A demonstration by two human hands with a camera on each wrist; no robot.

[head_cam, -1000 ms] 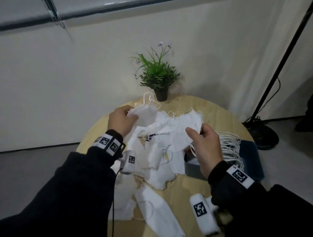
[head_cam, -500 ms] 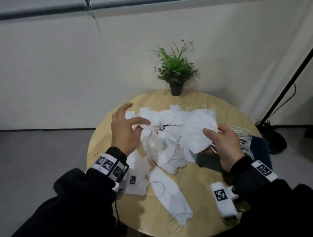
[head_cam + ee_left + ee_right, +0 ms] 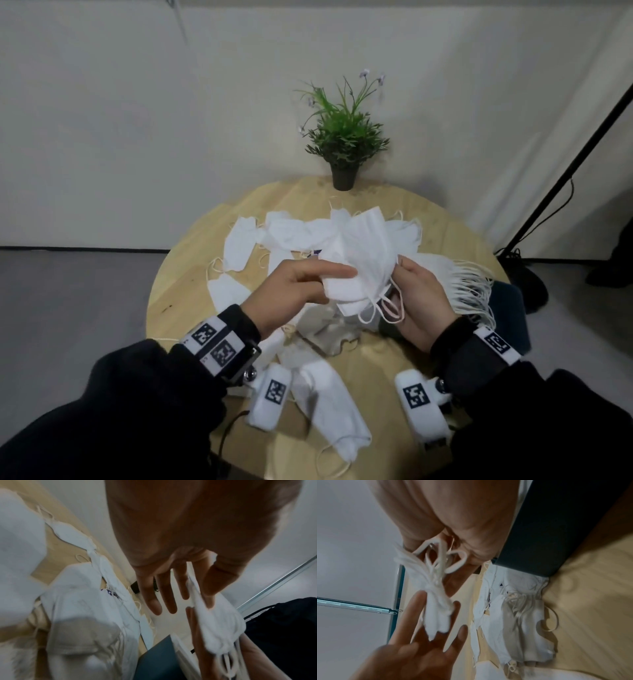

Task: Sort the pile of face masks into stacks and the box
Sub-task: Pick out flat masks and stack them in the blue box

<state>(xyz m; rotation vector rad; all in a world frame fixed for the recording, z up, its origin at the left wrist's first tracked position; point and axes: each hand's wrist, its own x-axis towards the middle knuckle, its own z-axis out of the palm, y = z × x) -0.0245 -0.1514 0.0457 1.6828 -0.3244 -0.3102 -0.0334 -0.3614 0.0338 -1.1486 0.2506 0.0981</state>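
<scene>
White masks, held [image 3: 359, 260]: small bunch, lifted above the table middle; long axis runs from near-left up to far-right, ear loops [image 3: 383, 310] hanging at the near end.
Left hand [image 3: 294, 291]: thumb and straight fingers pinch the bunch's near-left edge.
Right hand [image 3: 421, 301]: fingers curled round the bunch's right side.
Pile [image 3: 291, 236]: loose masks spread over the table [image 3: 178, 294] middle and left, under the hands.
Stack [image 3: 455, 277]: at the right edge, loops fanned right.
Box [image 3: 507, 308]: dark blue, right edge, beside the stack.
Plant [image 3: 344, 144]: far edge.
</scene>
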